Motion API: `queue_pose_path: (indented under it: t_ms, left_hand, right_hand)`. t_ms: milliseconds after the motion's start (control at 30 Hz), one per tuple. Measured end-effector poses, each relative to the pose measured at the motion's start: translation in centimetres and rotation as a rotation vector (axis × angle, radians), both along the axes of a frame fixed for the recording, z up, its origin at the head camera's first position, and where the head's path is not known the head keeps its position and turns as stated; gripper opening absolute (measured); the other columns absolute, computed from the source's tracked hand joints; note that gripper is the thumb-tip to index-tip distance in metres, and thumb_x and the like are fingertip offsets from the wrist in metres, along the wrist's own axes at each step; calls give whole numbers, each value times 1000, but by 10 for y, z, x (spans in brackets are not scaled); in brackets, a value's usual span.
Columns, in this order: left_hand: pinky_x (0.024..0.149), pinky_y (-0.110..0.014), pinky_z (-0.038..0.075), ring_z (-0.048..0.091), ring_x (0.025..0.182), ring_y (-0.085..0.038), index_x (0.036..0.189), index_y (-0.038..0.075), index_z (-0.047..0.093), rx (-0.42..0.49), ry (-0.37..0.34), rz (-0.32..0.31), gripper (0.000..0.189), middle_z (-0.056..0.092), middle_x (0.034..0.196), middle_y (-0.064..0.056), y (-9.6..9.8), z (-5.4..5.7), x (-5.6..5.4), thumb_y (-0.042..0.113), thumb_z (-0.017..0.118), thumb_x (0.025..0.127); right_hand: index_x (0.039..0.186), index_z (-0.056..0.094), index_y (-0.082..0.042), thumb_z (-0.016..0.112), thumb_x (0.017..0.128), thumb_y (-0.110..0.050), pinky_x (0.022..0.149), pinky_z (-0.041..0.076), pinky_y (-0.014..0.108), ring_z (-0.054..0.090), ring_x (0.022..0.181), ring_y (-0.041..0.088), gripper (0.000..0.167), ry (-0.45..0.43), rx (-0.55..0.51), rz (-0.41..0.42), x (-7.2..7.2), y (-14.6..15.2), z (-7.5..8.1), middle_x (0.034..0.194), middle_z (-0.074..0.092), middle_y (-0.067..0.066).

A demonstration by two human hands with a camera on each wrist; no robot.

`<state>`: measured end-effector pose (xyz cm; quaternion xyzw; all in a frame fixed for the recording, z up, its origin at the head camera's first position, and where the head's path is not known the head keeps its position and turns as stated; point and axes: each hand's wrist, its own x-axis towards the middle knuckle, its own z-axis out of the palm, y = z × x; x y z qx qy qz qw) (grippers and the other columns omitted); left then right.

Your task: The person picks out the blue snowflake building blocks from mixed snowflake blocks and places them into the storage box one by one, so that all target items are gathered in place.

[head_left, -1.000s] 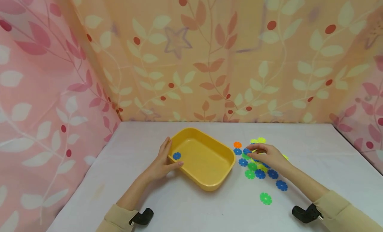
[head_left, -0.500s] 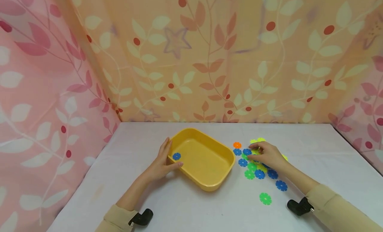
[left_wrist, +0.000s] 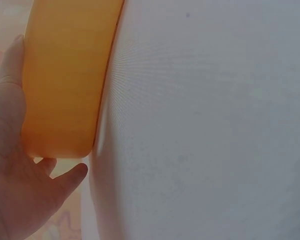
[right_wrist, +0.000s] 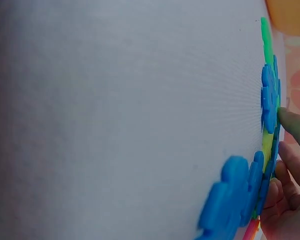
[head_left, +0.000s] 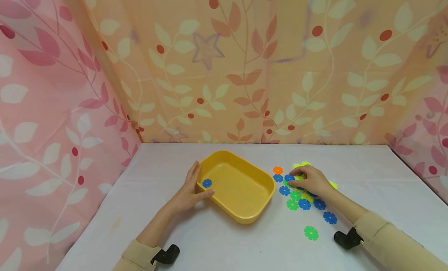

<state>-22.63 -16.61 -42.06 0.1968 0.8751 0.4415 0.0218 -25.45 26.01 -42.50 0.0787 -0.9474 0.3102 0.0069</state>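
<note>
In the head view my left hand (head_left: 187,191) holds the left corner of a yellow plastic tray (head_left: 257,175). Its thumb lies over the near rim and its fingers are against the outer end wall. One blue snowflake disc (head_left: 207,182) lies inside. My right hand (head_left: 313,181) is over a pile of flat notched snowflake discs, thumb and forefinger apart beside a blue disc (head_left: 289,178). The right wrist view has a fingertip touching the edge of the stacked blue discs (right_wrist: 268,97); other fingers bend behind them. No disc is seen lifted.
An orange disc (head_left: 278,170) lies at the pile's far left. Yellow discs (head_left: 333,184) show around the right hand. Nearer the front are a green disc (head_left: 311,233) and a blue disc (head_left: 329,217). A patterned curtain (head_left: 245,69) hangs behind the white table (head_left: 224,247).
My right hand has drawn slightly back from the leftmost discs and lowered, its forearm and sleeve shifting left. The left hand and tray stay put.
</note>
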Motion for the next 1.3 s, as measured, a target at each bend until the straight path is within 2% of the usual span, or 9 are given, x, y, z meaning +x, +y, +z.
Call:
queue_pose_path:
  t_ms: [367,1000,1300]
  left_hand:
    - [114,-56,10,0,148,-30,157,8,5,-1,-6,3,107,-10,162,0,0,0,0,40,76,84]
    - [114,-56,10,0,147,-31,157,7,5,-7,-12,5,106,-10,162,-1,0,1,0,40,75,85]
    - [114,-57,10,-1,147,-31,157,7,5,-9,-5,7,107,-10,162,-2,-1,-1,-1,40,76,85]
  right_hand:
    - [108,72,-6,78,84,-33,89,47,49,53,95,28,37,-30,-2,-20,-4,-2,1,102,63,8]
    - [105,72,-6,78,84,-30,82,48,39,51,90,25,32,-27,-5,-40,-5,-4,-3,99,62,8]
    - [102,73,-8,79,83,-31,79,47,37,51,87,24,31,2,25,-3,-3,-4,-1,96,62,5]
